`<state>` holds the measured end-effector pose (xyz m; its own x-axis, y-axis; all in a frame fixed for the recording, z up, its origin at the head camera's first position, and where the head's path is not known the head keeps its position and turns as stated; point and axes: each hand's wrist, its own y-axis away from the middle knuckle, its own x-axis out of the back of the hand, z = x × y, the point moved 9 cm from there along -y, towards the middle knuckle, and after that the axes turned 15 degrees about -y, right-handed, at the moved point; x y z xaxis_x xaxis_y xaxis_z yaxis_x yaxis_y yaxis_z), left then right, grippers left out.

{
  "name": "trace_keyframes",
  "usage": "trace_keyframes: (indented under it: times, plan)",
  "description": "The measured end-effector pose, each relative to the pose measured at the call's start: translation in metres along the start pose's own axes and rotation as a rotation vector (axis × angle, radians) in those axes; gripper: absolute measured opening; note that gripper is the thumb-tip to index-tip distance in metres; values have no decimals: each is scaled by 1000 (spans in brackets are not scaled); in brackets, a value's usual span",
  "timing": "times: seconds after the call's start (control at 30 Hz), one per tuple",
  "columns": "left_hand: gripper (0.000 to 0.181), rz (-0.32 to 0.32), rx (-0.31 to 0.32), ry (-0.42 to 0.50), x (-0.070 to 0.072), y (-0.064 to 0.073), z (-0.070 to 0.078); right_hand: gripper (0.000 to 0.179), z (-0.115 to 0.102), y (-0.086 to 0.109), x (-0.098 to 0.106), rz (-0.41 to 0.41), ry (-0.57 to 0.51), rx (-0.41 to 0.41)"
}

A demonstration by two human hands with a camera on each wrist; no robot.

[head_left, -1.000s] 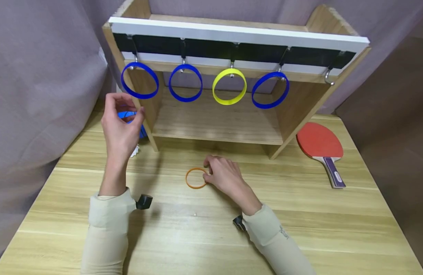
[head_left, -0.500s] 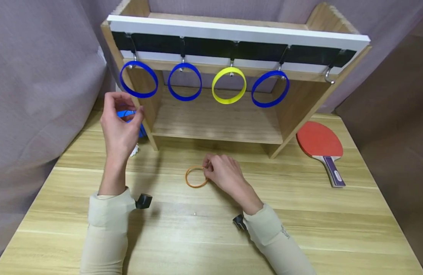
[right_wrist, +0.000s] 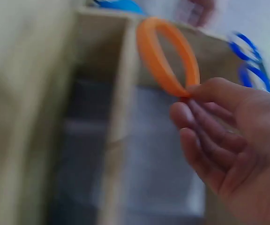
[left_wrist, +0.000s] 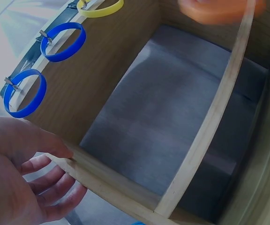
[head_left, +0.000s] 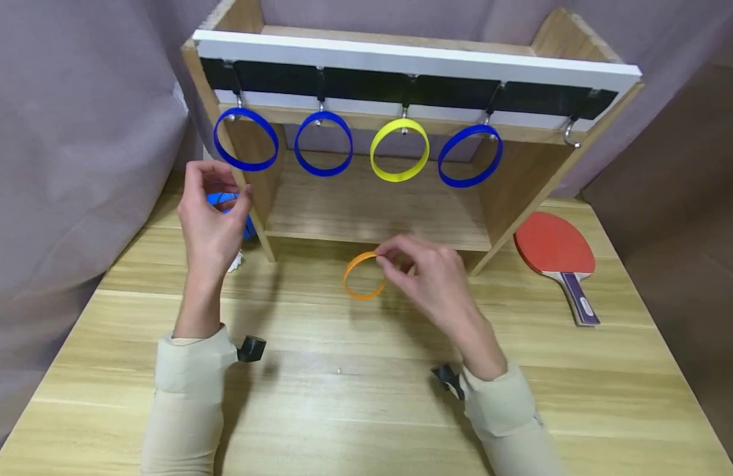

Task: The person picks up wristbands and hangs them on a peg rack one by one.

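Right hand (head_left: 429,277) raised above the light wooden counter (head_left: 354,396), thumb and forefinger pinching the right edge of a thin orange silicone ring (head_left: 363,275), other fingers (right_wrist: 205,145) loosely curled beneath. Ring held upright in the air just left of those fingertips, clear of the counter, in front of the lower edge of the open wooden shelf unit (head_left: 366,205). In the right wrist view, the same orange band (right_wrist: 168,56) sticking up from the fingertips, blurred. Left hand (head_left: 212,221) lifted to the left of the shelf unit's side wall, fingers loosely curled, thumb and forefinger tips near each other, gripping nothing. Just behind those fingers, a blue object (head_left: 223,199) partly hidden, kind not clear. Above and to the right of the left fingers, a row of metal hooks under a white and black rail (head_left: 402,73): a blue ring (head_left: 245,139), a second blue ring (head_left: 323,143), a yellow ring (head_left: 399,150) and a third blue ring (head_left: 470,155), each hanging from its own hook; the far-right hook (head_left: 571,132) bare. Well to the right of the right fingers, a red table tennis paddle (head_left: 554,246) lying flat on the counter, handle toward the near edge.
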<state>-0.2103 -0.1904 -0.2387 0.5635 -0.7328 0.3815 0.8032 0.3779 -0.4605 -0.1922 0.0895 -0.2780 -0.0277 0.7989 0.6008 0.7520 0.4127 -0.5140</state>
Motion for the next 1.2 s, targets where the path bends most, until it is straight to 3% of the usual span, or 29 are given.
trace_keyframes:
  times: [0.13, 0.23, 0.33, 0.43, 0.53, 0.67, 0.8, 1.0, 1.2]
  plan:
    - [31, 4, -3, 5, -1, 0, 1, 11, -38, -1, 81, 241, 50, 124]
    - [30, 9, 3, 6, 0, 1, 0, 13, -61, 0, 142, 495, 154, 180]
    - [30, 5, 6, 4, 0, 1, 0, 16, -68, 6, 191, 719, 253, 187]
    - [31, 1, 10, 2, -1, 1, 0, 18, -60, 8, 219, 806, 312, 157]
    - [32, 4, 15, 0, -5, -3, -14, 23, -50, 5, 229, 782, 367, 119]
    - [32, 7, 19, 1, -6, -5, -18, 29, -41, 2, 231, 768, 387, 98]
    - [29, 6, 20, 4, -1, 0, -5, 28, -35, 2, 228, 761, 395, 99]
    - [29, 8, 16, 6, -1, 0, -3, 28, -33, 3, 222, 738, 411, 104]
    - [30, 6, 13, 9, -1, 0, -3, 26, -31, 5, 222, 764, 403, 113]
